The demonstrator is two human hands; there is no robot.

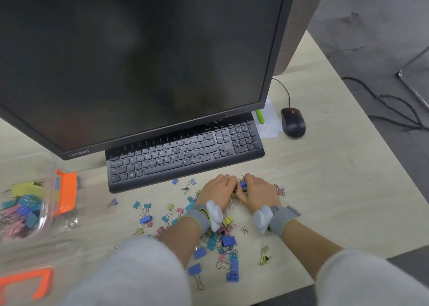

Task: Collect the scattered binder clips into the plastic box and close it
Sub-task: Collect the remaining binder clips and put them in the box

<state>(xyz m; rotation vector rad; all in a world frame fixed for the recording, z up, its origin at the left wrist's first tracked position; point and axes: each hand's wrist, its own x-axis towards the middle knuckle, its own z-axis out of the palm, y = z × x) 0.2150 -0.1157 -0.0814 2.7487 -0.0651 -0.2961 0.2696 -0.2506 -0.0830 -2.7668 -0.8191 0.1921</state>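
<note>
Several coloured binder clips [218, 243] lie scattered on the pale desk in front of the keyboard. My left hand [216, 189] and my right hand [257, 192] are side by side, fingers curled together over a small heap of clips [242, 185], a blue one showing between them. The clear plastic box [44, 203] with orange latches stands open at the left edge and holds several clips. Its clear lid [39, 254] with an orange latch lies in front of the box, near the desk's front edge.
A black keyboard [185, 157] sits just behind the hands under a large dark monitor [139, 62]. A black mouse [293, 122], paper and a green pen [260, 116] lie at the right. The desk's right edge [371, 129] drops to a grey floor with cables.
</note>
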